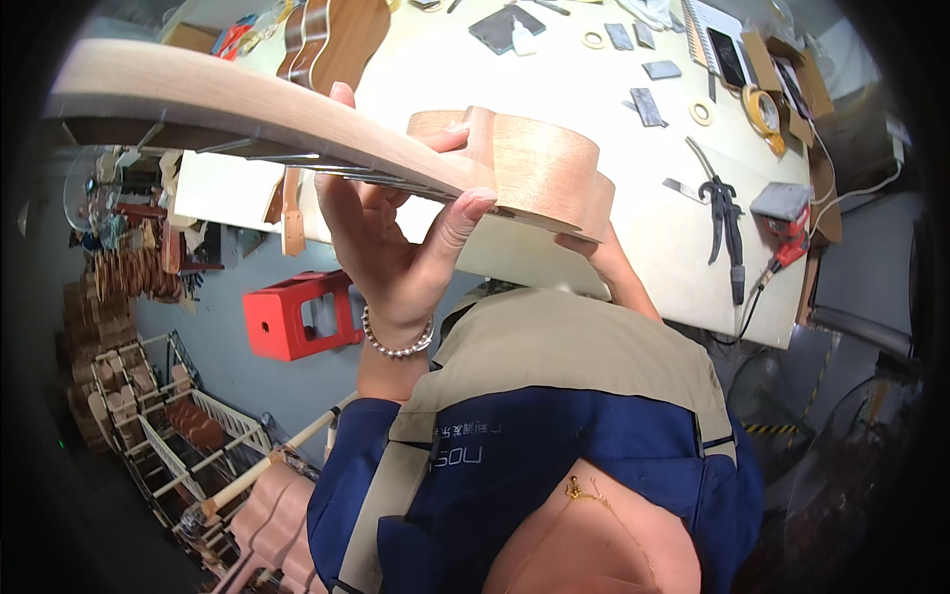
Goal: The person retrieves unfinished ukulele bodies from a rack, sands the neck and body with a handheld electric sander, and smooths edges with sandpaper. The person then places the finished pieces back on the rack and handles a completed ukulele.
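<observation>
A pale, unvarnished wooden ukulele or small guitar is held up in front of my chest, edge-on. Its neck stretches to the upper left, with the dark fretted side facing down and toward me. Around the neck, close to where it joins the body, my left hand is closed, thumb on the near side and fingertips showing beyond. My right hand grips the lower end of the body from beneath; most of its fingers are hidden behind the wood.
On the white table lie black clamp-like pliers, a red power sander, tape rolls and several grey pads. A brown guitar body lies at the far left. A red stool and a rack of wooden parts stand left.
</observation>
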### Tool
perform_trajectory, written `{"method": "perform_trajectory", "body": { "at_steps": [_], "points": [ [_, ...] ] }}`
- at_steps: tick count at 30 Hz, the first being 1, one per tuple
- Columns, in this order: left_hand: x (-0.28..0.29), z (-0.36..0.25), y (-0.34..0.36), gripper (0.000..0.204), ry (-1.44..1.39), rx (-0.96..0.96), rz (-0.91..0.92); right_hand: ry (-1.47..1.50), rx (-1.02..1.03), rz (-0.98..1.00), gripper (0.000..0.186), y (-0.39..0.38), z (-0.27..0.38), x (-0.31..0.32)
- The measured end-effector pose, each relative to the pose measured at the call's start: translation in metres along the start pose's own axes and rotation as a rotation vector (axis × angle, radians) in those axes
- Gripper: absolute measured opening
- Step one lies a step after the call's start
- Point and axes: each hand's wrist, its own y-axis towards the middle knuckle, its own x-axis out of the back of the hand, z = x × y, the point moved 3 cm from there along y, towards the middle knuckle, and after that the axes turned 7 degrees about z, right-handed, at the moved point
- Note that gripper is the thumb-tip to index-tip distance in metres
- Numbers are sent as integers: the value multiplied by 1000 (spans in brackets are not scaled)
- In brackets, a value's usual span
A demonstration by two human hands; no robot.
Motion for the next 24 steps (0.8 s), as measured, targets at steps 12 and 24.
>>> {"method": "perform_trajectory", "body": {
  "at_steps": [12,24],
  "points": [
    [28,44,-18,69,-148,188,-463,-155,179,-215,81,-9,52,25],
    [77,83,-77,37,-293,408,-754,-473,155,-211,92,-16,97,-8]
  ]
}}
